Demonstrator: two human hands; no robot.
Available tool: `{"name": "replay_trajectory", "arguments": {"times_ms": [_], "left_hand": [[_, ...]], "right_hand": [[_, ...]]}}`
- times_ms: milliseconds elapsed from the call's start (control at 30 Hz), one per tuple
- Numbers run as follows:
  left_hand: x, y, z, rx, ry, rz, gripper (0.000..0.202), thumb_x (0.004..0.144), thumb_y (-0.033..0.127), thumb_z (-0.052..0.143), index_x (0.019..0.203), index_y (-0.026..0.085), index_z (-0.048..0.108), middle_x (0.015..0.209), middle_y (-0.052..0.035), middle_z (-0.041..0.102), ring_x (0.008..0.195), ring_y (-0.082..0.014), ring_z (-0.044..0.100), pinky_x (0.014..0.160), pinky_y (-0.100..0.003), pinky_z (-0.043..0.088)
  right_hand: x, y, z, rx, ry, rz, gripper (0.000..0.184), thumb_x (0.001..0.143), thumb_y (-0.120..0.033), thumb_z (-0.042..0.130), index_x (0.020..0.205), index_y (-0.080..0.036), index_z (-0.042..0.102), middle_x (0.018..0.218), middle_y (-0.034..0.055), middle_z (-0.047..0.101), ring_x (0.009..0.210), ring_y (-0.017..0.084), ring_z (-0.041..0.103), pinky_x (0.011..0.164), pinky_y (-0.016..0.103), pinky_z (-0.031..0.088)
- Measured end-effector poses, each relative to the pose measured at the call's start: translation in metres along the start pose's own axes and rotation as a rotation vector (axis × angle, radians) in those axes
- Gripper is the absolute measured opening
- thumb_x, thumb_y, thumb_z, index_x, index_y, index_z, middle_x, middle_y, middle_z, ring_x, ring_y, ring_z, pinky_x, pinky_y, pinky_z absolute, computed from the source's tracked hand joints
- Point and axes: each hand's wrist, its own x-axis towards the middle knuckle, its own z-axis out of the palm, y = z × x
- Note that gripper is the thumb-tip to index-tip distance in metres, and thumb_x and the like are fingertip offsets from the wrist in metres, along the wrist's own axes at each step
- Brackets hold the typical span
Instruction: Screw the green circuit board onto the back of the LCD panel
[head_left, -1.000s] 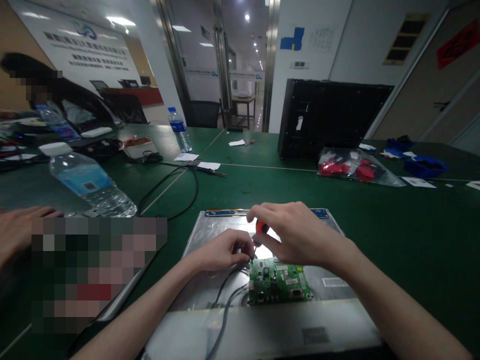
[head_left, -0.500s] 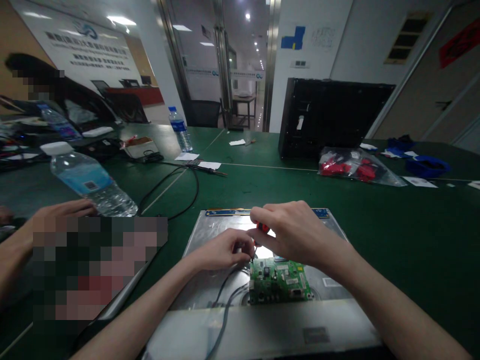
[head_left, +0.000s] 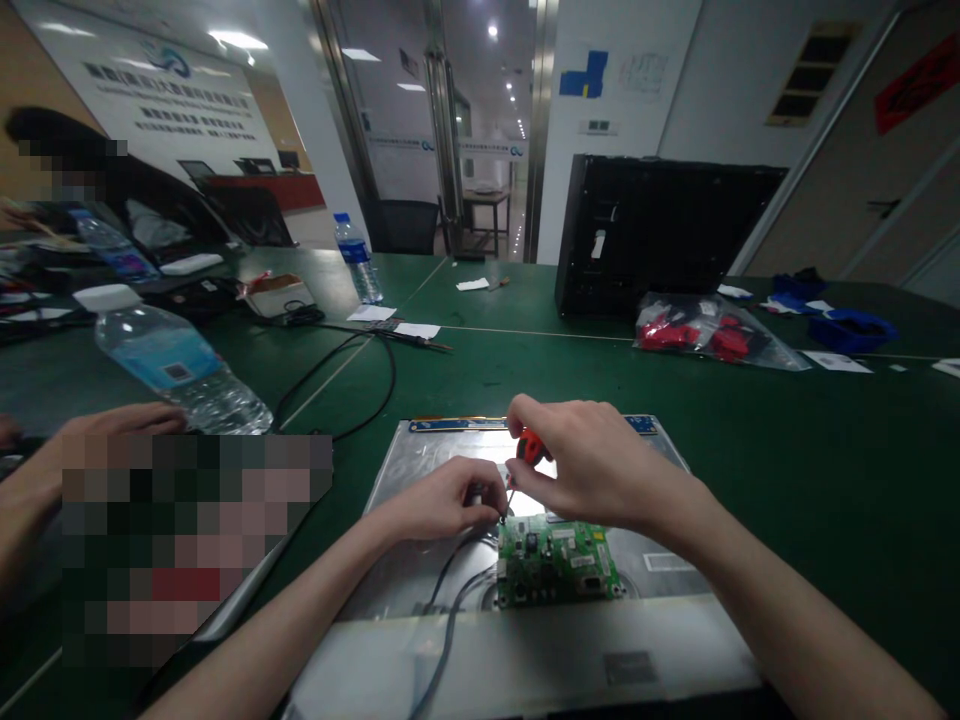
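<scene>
My right hand (head_left: 585,455) grips a screwdriver (head_left: 531,447) by its red and black handle, thumb and forefinger around it. Its thin shaft slants down to the upper left corner of a green circuit board (head_left: 559,565). At that corner my left hand (head_left: 457,497) is closed, its fingertips pinched close beside the screwdriver's tip. Whatever lies between those fingertips is hidden. The board sits on the silvery metal back of a flat panel (head_left: 420,470), and dark cables (head_left: 450,630) run from the board's left side toward me.
A tilted water bottle (head_left: 176,360) and another person's hand (head_left: 112,430) are at the left. Beyond the panel lie a black cable (head_left: 394,375) and paper slips. A black monitor (head_left: 667,235) stands at the back right, behind a plastic bag with red items (head_left: 705,335).
My right thumb and forefinger have shifted on the screwdriver, and more of its red handle shows. My left hand stays pinched at the board's corner.
</scene>
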Motion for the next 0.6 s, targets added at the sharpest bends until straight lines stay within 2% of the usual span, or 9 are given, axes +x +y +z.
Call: {"name": "replay_trajectory", "arguments": {"times_ms": [100, 200, 267, 367, 467, 533, 600], "left_hand": [[0.0004, -0.0011, -0.0003, 0.0, 0.006, 0.007, 0.011, 0.073, 0.014, 0.062, 0.083, 0.015, 0.066, 0.077, -0.0003, 0.063, 0.07, -0.0159, 0.055, 0.065, -0.026, 0.042], [0.0004, 0.0007, -0.0014, -0.033, -0.02, 0.008, 0.01, 0.075, 0.015, 0.061, 0.084, 0.016, 0.065, 0.077, -0.0002, 0.064, 0.071, -0.0159, 0.057, 0.067, -0.026, 0.043], [0.0003, 0.0017, -0.0018, -0.059, -0.041, -0.003, 0.011, 0.075, 0.014, 0.061, 0.085, 0.016, 0.065, 0.077, 0.0003, 0.063, 0.071, -0.0156, 0.057, 0.066, -0.025, 0.043], [0.0001, 0.001, -0.0013, -0.039, -0.02, -0.028, 0.011, 0.074, 0.014, 0.061, 0.083, 0.016, 0.065, 0.074, 0.0008, 0.062, 0.068, -0.0148, 0.055, 0.063, -0.024, 0.042], [0.0002, -0.0011, -0.0005, -0.005, 0.01, -0.021, 0.012, 0.073, 0.014, 0.061, 0.083, 0.016, 0.066, 0.075, 0.0003, 0.062, 0.068, -0.0155, 0.054, 0.064, -0.025, 0.042], [0.0004, -0.0014, -0.0006, -0.012, -0.003, -0.004, 0.012, 0.073, 0.014, 0.061, 0.083, 0.016, 0.066, 0.074, 0.0001, 0.062, 0.069, -0.0158, 0.054, 0.064, -0.025, 0.042], [0.0005, -0.0005, -0.0012, -0.036, -0.027, 0.005, 0.013, 0.073, 0.013, 0.06, 0.084, 0.016, 0.066, 0.074, 0.0005, 0.061, 0.068, -0.0152, 0.055, 0.063, -0.025, 0.042]], "right_hand": [[-0.0024, -0.0014, -0.0017, 0.041, -0.001, -0.024, 0.023, 0.082, -0.031, 0.053, 0.101, -0.018, 0.052, 0.082, 0.0028, 0.066, 0.067, 0.014, 0.054, 0.055, 0.025, 0.027], [-0.0011, -0.0005, 0.0001, -0.047, -0.001, 0.036, 0.025, 0.086, -0.043, 0.049, 0.097, -0.02, 0.054, 0.073, 0.002, 0.065, 0.061, 0.015, 0.054, 0.054, 0.026, 0.024], [0.001, 0.0001, 0.0023, -0.108, 0.005, 0.078, 0.025, 0.088, -0.045, 0.048, 0.092, -0.021, 0.056, 0.068, 0.0015, 0.064, 0.057, 0.014, 0.052, 0.052, 0.026, 0.021], [0.0015, 0.0001, 0.0032, -0.072, 0.007, 0.048, 0.018, 0.086, -0.037, 0.052, 0.094, -0.021, 0.054, 0.072, 0.0014, 0.065, 0.059, 0.014, 0.052, 0.052, 0.026, 0.021], [-0.0012, -0.0005, 0.0008, 0.011, 0.013, -0.017, 0.02, 0.081, -0.028, 0.055, 0.098, -0.018, 0.051, 0.082, 0.0026, 0.066, 0.064, 0.013, 0.053, 0.053, 0.025, 0.025], [-0.0024, -0.0006, -0.0007, 0.031, 0.015, -0.036, 0.02, 0.083, -0.032, 0.055, 0.097, -0.019, 0.052, 0.084, 0.0023, 0.067, 0.066, 0.013, 0.055, 0.054, 0.025, 0.026], [-0.002, -0.0004, -0.0007, -0.002, 0.007, -0.008, 0.021, 0.087, -0.04, 0.052, 0.094, -0.021, 0.055, 0.078, 0.0007, 0.066, 0.063, 0.013, 0.054, 0.053, 0.025, 0.025]]}}
